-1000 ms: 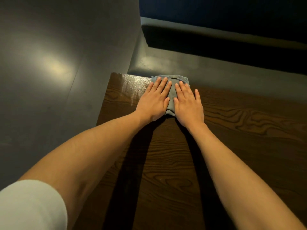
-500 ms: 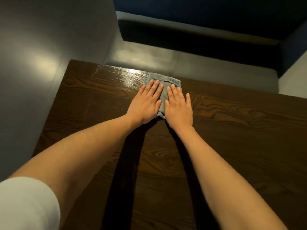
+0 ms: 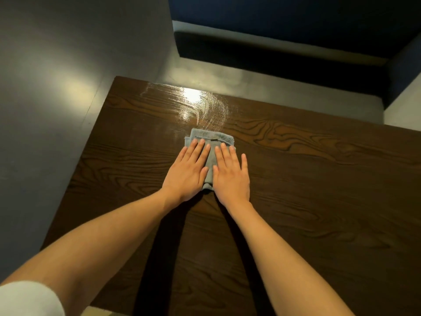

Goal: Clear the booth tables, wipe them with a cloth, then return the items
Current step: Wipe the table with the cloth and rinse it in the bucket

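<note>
A folded grey cloth (image 3: 211,156) lies flat on the dark wooden booth table (image 3: 319,201), a little left of the table's middle. My left hand (image 3: 188,171) presses on the cloth's left half with straight fingers. My right hand (image 3: 231,173) presses on its right half, fingers also straight, little finger over bare wood. Only the cloth's far edge and a strip between my hands show. A wet, shiny streak (image 3: 205,106) curves across the wood just beyond the cloth, up to the far edge.
A grey wall (image 3: 57,87) runs along the table's left side. Beyond the far edge is a grey bench seat (image 3: 250,80) with a dark blue backrest (image 3: 296,17). A pale surface (image 3: 405,110) shows at the far right.
Both hands have drawn the cloth back from the table's far edge toward me, leaving a wet streak behind it. The view has shifted, showing more of the table.
</note>
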